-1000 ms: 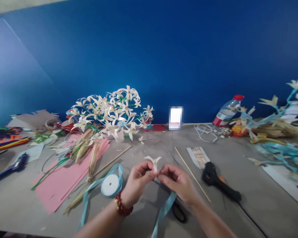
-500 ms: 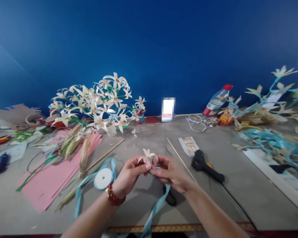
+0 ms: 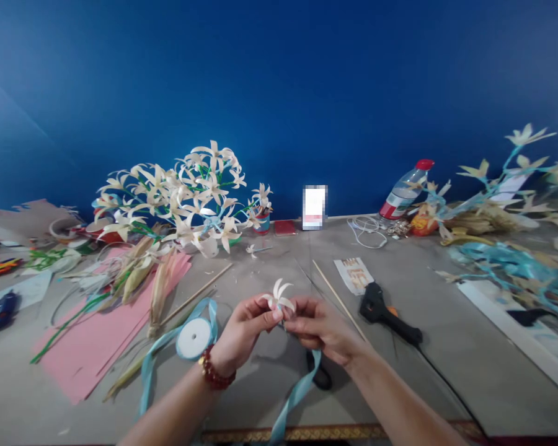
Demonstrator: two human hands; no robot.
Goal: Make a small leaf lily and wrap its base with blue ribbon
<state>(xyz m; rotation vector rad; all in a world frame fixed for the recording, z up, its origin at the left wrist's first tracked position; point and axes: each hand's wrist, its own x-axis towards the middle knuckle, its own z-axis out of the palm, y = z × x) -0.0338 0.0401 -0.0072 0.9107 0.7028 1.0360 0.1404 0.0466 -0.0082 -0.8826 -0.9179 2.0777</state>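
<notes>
Between my two hands, above the middle of the table, is a small cream artificial flower (image 3: 280, 293) with narrow curled petals. My left hand (image 3: 252, 319) pinches its base between thumb and fingers. Close against it, my right hand (image 3: 315, 322) is closed on a light blue ribbon (image 3: 299, 391), which hangs down from it towards the table's front edge. The flower's stem is mostly hidden by my fingers. Left of my left wrist lies a white ribbon spool (image 3: 194, 337), with more blue ribbon looped around it.
A black glue gun (image 3: 390, 314) with a cable lies to the right, near a thin wooden stick (image 3: 339, 297). Pink paper sheets (image 3: 88, 347) and dried husks (image 3: 160, 291) cover the left. Behind stand a bunch of cream flowers (image 3: 204, 192) and a tilted plastic bottle (image 3: 405, 189).
The flower has turned between my fingers, so its petals now fan out more upright. Both hands stay nearly in place, and the hanging ribbon has shifted slightly.
</notes>
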